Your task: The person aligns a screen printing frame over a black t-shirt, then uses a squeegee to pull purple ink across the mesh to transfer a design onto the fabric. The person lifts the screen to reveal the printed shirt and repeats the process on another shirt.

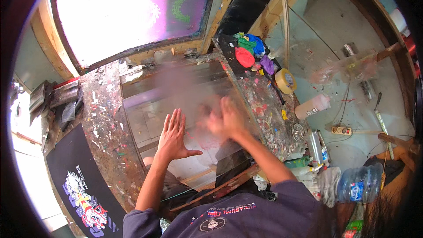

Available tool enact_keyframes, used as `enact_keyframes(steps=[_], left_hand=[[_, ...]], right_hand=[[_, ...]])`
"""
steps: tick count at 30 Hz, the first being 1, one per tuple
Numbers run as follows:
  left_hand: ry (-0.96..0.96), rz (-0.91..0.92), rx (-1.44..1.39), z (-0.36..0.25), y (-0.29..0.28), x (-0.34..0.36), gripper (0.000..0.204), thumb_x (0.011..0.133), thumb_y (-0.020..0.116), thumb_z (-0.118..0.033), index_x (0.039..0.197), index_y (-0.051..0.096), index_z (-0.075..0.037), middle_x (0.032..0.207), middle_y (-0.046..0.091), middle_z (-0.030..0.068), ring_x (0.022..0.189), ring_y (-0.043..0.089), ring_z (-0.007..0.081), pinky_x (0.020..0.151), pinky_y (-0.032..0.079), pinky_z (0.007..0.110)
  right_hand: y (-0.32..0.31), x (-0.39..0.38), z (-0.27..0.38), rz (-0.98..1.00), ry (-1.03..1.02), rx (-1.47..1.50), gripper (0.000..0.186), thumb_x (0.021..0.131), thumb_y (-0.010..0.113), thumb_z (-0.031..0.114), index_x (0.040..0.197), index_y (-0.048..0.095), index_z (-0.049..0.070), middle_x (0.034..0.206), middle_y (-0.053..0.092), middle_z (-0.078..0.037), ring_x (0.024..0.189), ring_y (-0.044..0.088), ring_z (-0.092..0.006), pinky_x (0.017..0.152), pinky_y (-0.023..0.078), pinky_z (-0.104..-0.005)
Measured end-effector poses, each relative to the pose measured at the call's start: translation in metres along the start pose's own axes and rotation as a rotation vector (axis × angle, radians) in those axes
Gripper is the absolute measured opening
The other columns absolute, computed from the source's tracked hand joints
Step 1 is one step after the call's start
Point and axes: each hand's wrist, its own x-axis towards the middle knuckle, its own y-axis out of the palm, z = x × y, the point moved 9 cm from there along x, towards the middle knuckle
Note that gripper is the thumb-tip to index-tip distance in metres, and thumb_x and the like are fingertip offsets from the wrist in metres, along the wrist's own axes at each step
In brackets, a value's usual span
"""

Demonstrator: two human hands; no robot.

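My left hand lies flat with its fingers stretched out and its thumb to the side, holding nothing. It is over a see-through, glossy pane set in the middle of a paint-spotted worktable. My right hand is over the right part of the same pane, its fingers smeared by motion. Whether either palm touches the pane I cannot tell. Beyond the hands, a hazy blur covers the far part of the pane. A framed printing screen stands tilted up at the table's far side, brightly lit from behind.
Right of the pane are colourful crumpled lumps, a tape roll, a pale bottle and a spray can. A water jug and power strip sit farther right. A printed black cloth lies at left.
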Motion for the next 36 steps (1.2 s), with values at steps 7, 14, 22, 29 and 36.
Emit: enact_keyframes(steps=[7,14,22,29,36], left_hand=[[0.006,0.017,-0.003,0.001,0.002,-0.001,0.153,0.061,0.068,-0.096,0.158,0.030,0.015,0.170,0.021,0.0317,0.163,0.012,0.0384,0.133,0.005,0.052],[-0.027,0.029,0.002,0.002,0.003,-0.001,0.154,0.059,0.071,-0.094,0.159,0.028,0.015,0.171,0.020,0.0306,0.163,0.010,0.0397,0.132,0.006,0.052],[-0.030,0.071,0.028,-0.001,-0.001,0.003,0.156,0.059,0.073,-0.093,0.160,0.023,0.015,0.171,0.018,0.0304,0.163,0.009,0.0399,0.132,0.006,0.053],[-0.021,0.093,0.048,-0.004,-0.003,0.003,0.155,0.059,0.073,-0.093,0.159,0.025,0.015,0.171,0.019,0.0304,0.163,0.011,0.0401,0.132,0.007,0.053],[-0.017,0.084,0.037,-0.006,-0.003,0.004,0.153,0.060,0.073,-0.093,0.159,0.027,0.015,0.171,0.019,0.0302,0.163,0.011,0.0407,0.132,0.008,0.054]], right_hand=[[0.003,-0.032,0.119,0.068,-0.399,0.196,0.064,0.105,0.053,0.039,0.147,0.053,-0.009,0.153,0.053,-0.030,0.147,0.047,-0.0398,0.125,0.035,-0.0482],[-0.030,0.007,0.055,-0.131,-0.417,0.049,0.033,0.092,0.058,0.003,0.119,0.075,0.000,0.118,0.075,-0.019,0.110,0.069,-0.0359,0.097,0.054,-0.0490],[-0.113,0.134,-0.113,-0.419,0.109,0.311,0.030,0.097,0.067,0.025,0.116,0.076,0.003,0.109,0.076,-0.024,0.106,0.070,-0.0442,0.092,0.056,-0.0509],[-0.104,0.143,-0.280,0.031,0.490,-0.388,0.042,0.092,0.073,0.036,0.114,0.076,0.000,0.122,0.073,-0.024,0.125,0.064,-0.0416,0.111,0.048,-0.0489],[-0.098,0.148,-0.298,-0.031,0.352,-0.537,0.032,0.088,0.074,0.028,0.104,0.078,0.000,0.118,0.074,-0.019,0.122,0.065,-0.0393,0.111,0.047,-0.0440]])
